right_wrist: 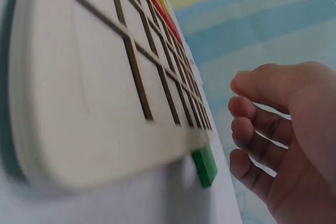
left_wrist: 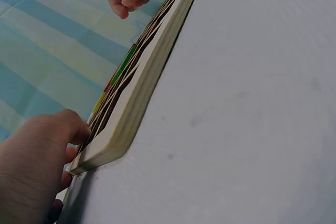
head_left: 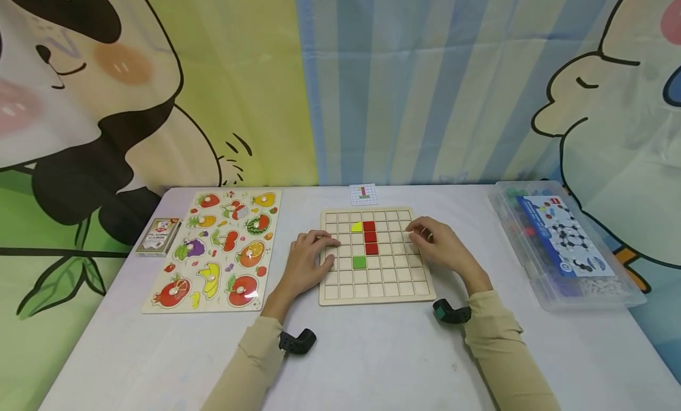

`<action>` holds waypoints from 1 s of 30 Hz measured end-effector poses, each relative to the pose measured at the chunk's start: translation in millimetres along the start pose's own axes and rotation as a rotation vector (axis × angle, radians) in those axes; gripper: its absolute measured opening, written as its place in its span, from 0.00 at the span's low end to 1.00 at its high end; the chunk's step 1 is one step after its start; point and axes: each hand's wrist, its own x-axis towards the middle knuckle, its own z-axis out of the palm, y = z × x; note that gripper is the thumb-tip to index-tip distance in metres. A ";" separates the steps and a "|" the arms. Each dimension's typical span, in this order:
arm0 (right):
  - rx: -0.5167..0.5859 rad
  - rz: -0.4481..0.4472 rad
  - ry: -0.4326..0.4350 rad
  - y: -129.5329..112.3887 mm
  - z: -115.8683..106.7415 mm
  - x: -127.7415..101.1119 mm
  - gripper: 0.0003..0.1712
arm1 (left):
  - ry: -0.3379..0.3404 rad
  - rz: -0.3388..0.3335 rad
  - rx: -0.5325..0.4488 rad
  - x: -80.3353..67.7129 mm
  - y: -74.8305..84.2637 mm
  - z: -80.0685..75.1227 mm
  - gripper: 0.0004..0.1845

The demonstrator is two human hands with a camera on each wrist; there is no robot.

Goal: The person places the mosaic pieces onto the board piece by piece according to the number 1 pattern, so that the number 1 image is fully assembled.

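Note:
A wooden grid board lies flat in the middle of the white table. It holds a column of red tiles, a yellow piece to their left and a green tile below. My left hand rests with straight fingers on the board's left edge. My right hand hovers over the board's right side with loosely curled fingers that hold nothing I can see. In the right wrist view a loose green tile sits against the board's rim, close to those fingers.
A small pattern card lies behind the board. A fruit peg puzzle and a card box sit to the left. A clear plastic box of parts stands at the right. A cartoon curtain hangs behind the table.

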 end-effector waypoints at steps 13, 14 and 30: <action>-0.140 0.130 0.061 36.7 -7.4 -2.5 0.19 | 0.006 0.015 -0.004 -0.4 0.0 -0.9 0.13; -0.139 0.136 0.064 37.8 -7.1 -2.1 0.19 | 0.008 0.017 -0.005 -0.3 0.2 -0.9 0.13; -0.091 0.160 0.134 41.5 -2.8 -2.5 0.17 | -0.001 0.005 0.000 -0.1 -1.1 0.2 0.13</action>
